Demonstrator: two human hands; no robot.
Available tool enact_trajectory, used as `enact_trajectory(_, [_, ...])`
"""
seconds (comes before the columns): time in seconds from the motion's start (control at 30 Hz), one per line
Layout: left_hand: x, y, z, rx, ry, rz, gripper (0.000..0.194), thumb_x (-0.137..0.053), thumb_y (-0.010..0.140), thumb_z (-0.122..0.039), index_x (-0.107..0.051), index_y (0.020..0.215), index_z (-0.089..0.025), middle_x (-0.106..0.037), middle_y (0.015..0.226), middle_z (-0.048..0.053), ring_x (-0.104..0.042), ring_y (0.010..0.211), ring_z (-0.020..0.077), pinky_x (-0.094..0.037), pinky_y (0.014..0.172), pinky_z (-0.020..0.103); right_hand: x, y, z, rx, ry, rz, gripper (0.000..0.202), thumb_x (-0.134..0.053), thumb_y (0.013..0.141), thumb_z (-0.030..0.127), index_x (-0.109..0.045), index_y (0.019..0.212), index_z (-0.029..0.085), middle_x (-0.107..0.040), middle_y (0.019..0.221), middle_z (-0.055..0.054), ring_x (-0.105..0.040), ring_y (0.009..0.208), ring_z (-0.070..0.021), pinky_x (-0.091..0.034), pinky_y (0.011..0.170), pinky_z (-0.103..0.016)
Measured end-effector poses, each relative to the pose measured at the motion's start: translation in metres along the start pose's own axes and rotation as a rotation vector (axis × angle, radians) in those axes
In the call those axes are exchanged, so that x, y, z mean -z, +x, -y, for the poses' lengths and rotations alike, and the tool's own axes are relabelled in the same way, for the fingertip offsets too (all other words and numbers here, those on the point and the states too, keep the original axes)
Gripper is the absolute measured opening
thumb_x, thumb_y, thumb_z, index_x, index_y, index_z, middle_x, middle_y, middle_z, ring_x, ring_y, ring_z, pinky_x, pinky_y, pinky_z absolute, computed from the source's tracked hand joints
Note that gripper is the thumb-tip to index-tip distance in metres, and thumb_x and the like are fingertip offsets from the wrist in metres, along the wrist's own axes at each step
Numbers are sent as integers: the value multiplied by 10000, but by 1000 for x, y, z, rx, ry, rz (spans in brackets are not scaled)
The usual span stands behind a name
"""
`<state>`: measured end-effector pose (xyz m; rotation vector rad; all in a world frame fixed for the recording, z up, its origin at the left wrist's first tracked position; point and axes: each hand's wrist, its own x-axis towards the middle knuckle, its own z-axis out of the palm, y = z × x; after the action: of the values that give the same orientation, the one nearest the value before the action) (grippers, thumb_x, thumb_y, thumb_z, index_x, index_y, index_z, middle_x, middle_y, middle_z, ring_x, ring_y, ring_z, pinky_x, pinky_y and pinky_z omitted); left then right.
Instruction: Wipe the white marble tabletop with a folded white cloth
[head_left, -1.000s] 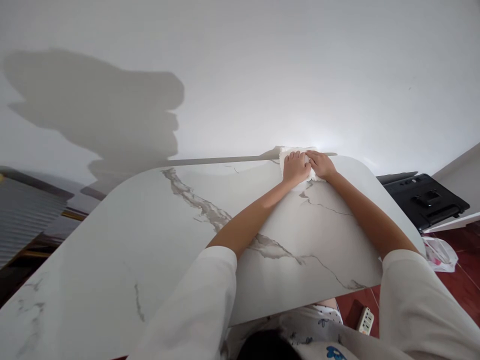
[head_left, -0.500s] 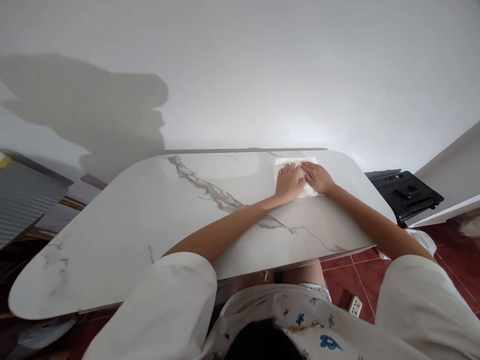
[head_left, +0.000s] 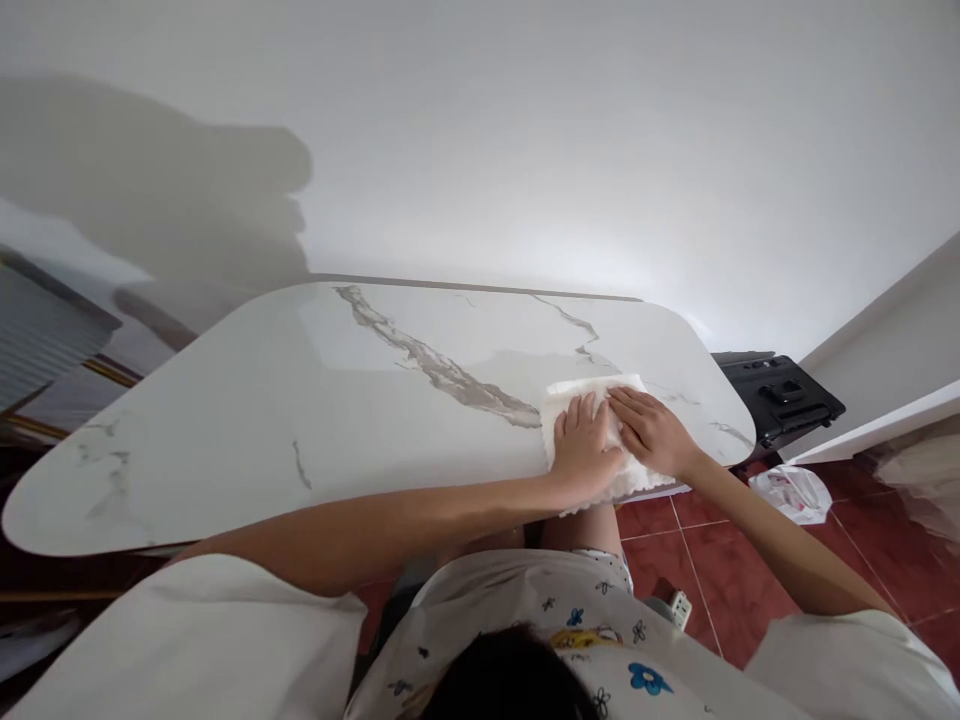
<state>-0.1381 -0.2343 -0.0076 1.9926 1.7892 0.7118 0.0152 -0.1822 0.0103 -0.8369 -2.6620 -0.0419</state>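
Note:
A white cloth (head_left: 556,400) lies spread on the white marble-patterned table (head_left: 420,440), close to its front edge on the right side. Flat on the cloth rests my left hand (head_left: 587,445), fingers stretched out and slightly apart. Just to its right, my right hand (head_left: 651,432) also presses down on the cloth with its fingers extended. The two hands are side by side, nearly touching. The cloth's lower border reaches over the table's front edge.
Behind the table stands a white wall (head_left: 480,140). A black suitcase (head_left: 787,395) is at the table's right end. On the red tiled floor lie a white plastic bag (head_left: 791,492) and a power strip (head_left: 680,608). A grey ribbed object (head_left: 49,325) is at far left.
Both hands have moved with the cloth from near the table's back edge towards me, to the front edge. The camera view has shifted slightly.

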Motion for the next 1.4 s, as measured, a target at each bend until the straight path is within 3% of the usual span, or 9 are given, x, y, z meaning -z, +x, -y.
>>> enact_trajectory(0.17, [-18,9,-28,-16,-78,70,720,-528,746,-276,-335,1433,-182,-245,1550,108,-154,1439,343,-233,1141,556,16,-24,-28,-14,57,41,457,-384,937,258,-493,1366,143,-508,1393,-128,-403,1342,-258,-383,1091,-501])
enact_trajectory(0.27, [-14,34,-43,-11,-100,177,680,-490,780,-308,-341,1426,-159,-241,1551,117,-146,1443,322,-218,1147,533,16,-26,-53,-104,100,30,440,-410,926,260,-518,1346,190,-517,1390,-104,-424,1328,-258,-395,1080,-498])
enact_trajectory(0.37, [-10,69,-45,-16,-114,163,533,-426,831,-306,-437,1351,-186,-342,1515,96,-239,1425,281,-236,1146,483,4,-15,-73,-256,111,-11,438,-397,900,221,-550,1310,213,-526,1384,-85,-435,1321,-254,-397,1073,-495])
enact_trajectory(0.53, [-9,125,-25,-79,-101,6,391,-359,856,-194,-557,1192,-210,-513,1384,50,-378,1338,190,-241,1146,375,-23,31,-102,-451,40,-101,454,-374,856,153,-582,1255,213,-548,1361,-85,-433,1313,-287,-366,1049,-563])
enact_trajectory(0.77, [-5,189,4,-41,-24,-164,335,-380,869,-194,-568,1145,-205,-541,1338,58,-412,1288,196,-268,1112,361,-38,106,-150,-351,166,-145,441,-394,786,150,-641,1150,181,-617,1258,-63,-529,1192,-237,-409,1031,-401])
enact_trajectory(1.03, [3,253,33,-46,37,-224,313,-396,874,-206,-573,1131,-204,-577,1276,58,-444,1243,205,-301,1074,357,-61,168,-195,-423,199,-184,445,-433,771,148,-647,1159,193,-611,1286,-31,-537,1192,-232,-378,1062,-376])
enact_trajectory(1.23, [-1,270,42,-81,176,-284,348,-346,909,-220,-568,1172,-172,-597,1222,84,-462,1193,242,-321,1034,384,-63,185,-201,-458,121,-126,447,-421,806,154,-623,1202,192,-625,1267,-36,-565,1158,-238,-420,1023,-380])
enact_trajectory(1.4, [-4,252,36,-97,239,-264,394,-317,921,-228,-530,1245,-158,-550,1298,99,-422,1239,261,-312,1043,406,-59,172,-192,-357,27,-84,459,-374,851,152,-587,1256,123,-553,1358,-89,-465,1283,-226,-334,1100,-366])
